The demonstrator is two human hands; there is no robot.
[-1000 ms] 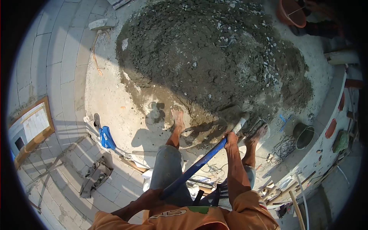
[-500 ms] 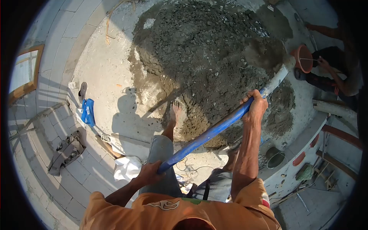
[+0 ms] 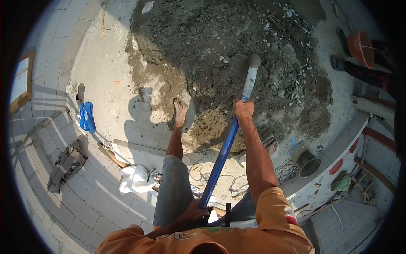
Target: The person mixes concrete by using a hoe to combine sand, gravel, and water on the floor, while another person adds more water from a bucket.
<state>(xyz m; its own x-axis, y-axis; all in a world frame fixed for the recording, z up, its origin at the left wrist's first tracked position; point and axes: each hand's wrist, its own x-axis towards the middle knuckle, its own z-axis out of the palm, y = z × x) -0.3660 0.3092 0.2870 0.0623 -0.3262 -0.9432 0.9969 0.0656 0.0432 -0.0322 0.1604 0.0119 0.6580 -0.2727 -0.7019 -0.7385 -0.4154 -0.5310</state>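
Note:
A long blue handle [image 3: 220, 157] runs up from my waist to a pale upper end over a heap of wet grey mortar [image 3: 190, 38]. Near its lower end my left hand [image 3: 195, 211] is closed round it, close to my body. Higher up, my right hand [image 3: 244, 111] grips the handle just below the pale section. The tool's head [image 3: 254, 60] rests at or in the heap, its blade mostly hidden. My bare foot [image 3: 180, 111] stands at the heap's near left edge, beside a sandy patch.
At the right, another person's leg [image 3: 359, 71] is beside an orange bucket [image 3: 360, 48]. A dark bucket [image 3: 308, 164] lies tilted near the low wall. Blue sandals or a bag [image 3: 87, 117], a white sack [image 3: 134, 180] and a grey bag [image 3: 67, 165] are at the left.
The tool's head has swung left from beside the orange bucket to the middle of the heap. The handle is steeper. My right hand has moved left and my left hand lower, nearer my body.

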